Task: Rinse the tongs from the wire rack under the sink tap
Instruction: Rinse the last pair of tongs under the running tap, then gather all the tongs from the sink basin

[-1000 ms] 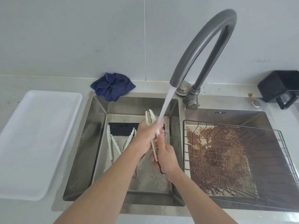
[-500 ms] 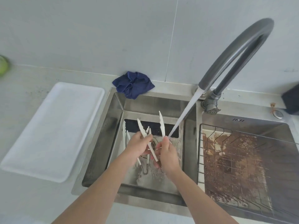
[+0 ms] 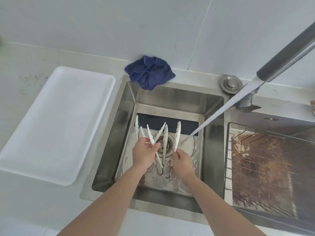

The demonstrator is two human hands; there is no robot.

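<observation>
White-tipped tongs (image 3: 177,135) are down in the left sink basin (image 3: 213,133), their arms spread apart. My left hand (image 3: 144,155) grips one arm and my right hand (image 3: 182,161) grips the other near its lower half. Other tongs (image 3: 165,140) lie on the basin floor between and to the left of my hands, over the drain. The grey tap spout (image 3: 283,63) runs from the upper right. Its water stream (image 3: 219,111) lands on the basin floor just right of the held tongs, apart from them. The wire rack (image 3: 272,160) sits in the right basin.
A crumpled blue cloth (image 3: 150,73) lies at the sink's back edge. A white tray (image 3: 56,120) rests on the counter to the left. A round metal knob (image 3: 230,83) sits behind the sink divider. The right basin under the rack is stained brown.
The tongs have dropped from under the stream to low in the basin, and their arms are spread wider. My view has swung left and down, with the spout now at the right edge.
</observation>
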